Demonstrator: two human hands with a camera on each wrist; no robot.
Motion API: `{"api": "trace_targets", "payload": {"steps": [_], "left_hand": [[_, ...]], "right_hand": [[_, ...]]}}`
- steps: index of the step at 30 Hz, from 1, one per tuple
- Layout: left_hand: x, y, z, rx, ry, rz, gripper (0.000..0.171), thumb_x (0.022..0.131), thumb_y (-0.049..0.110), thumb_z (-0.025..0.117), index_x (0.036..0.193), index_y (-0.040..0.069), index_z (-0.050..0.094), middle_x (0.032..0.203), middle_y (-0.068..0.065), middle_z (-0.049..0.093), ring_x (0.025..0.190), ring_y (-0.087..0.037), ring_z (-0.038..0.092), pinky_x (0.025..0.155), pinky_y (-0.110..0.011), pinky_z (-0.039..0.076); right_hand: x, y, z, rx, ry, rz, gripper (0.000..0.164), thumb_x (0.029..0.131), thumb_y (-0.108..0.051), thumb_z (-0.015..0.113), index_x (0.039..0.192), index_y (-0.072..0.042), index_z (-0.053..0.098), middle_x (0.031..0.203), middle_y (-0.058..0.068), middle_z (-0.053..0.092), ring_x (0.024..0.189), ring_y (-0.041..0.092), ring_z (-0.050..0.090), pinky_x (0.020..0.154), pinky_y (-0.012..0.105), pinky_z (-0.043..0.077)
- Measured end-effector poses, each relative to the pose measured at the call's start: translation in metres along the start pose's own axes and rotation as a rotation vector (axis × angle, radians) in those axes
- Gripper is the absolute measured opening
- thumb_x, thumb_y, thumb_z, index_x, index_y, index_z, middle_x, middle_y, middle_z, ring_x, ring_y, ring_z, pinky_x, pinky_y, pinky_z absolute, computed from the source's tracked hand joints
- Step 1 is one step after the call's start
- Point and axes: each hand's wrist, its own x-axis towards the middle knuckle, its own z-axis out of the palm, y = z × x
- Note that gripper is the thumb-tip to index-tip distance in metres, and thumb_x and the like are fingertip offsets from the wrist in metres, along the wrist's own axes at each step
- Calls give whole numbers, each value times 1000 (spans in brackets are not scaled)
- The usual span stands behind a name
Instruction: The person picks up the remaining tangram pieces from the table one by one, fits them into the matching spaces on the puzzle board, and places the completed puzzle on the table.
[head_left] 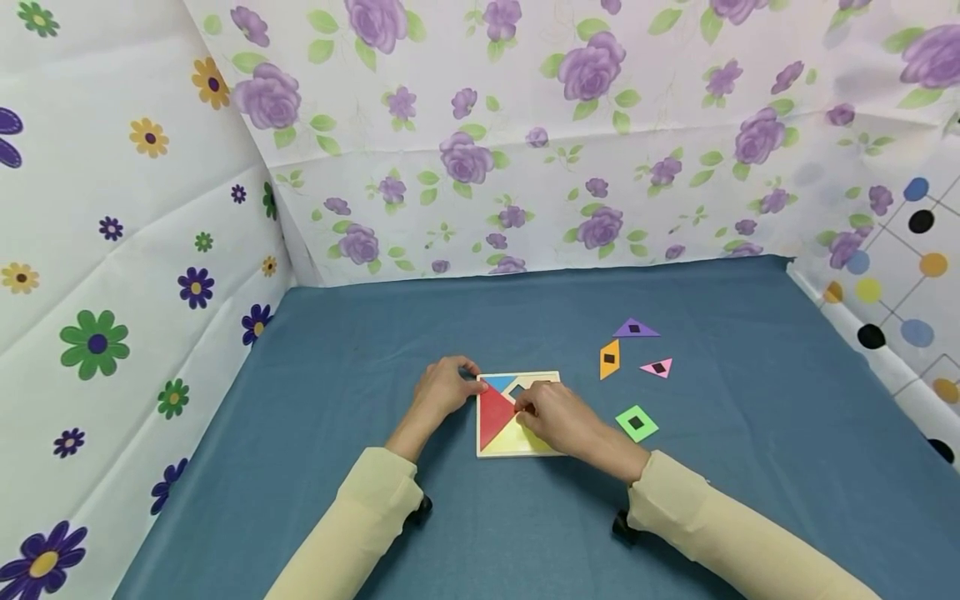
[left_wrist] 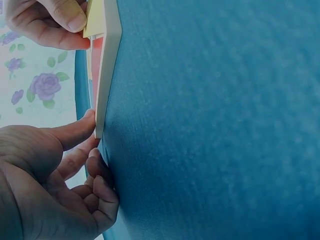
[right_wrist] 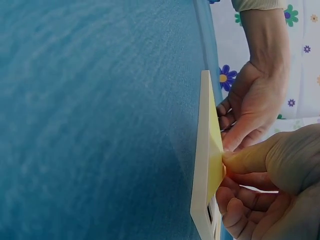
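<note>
"Head view: what's my left hand (head_left: 441,388) doing?"

"Fingers grip the square pale-wood tray (head_left: 517,455) by its far-left corner."

"Right hand (head_left: 558,417)?"

"Fingers pinch the flat yellow triangle (head_left: 516,438) along its near side."

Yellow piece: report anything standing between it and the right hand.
Nothing visible: the right hand touches the yellow piece directly, thumb against it. The left hand is at a corner of the tray, not between them.
</note>
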Motion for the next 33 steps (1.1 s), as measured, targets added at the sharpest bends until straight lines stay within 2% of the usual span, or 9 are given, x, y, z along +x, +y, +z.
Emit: {"api": "trace_targets", "payload": {"steps": [18,33], "left_hand": [[-1,-1,0,-14,7,8,22,90,29,84,106,16,77,121,-9,70,93,-26,61,78,-40,51],[-1,-1,1,-22,14,9,21,90,28,84,105,15,77,118,-9,70,89,-25,60,75,-39,50]], "right_hand": [[-1,0,4,-31,26,-9,4,91,0,75,91,-2,79,76,0,63,69,11,52,59,24,48],[-4,2,6,-4,41,-23,5,88,2,78,92,0,79,77,1,64,70,11,53,60,23,48]]}}
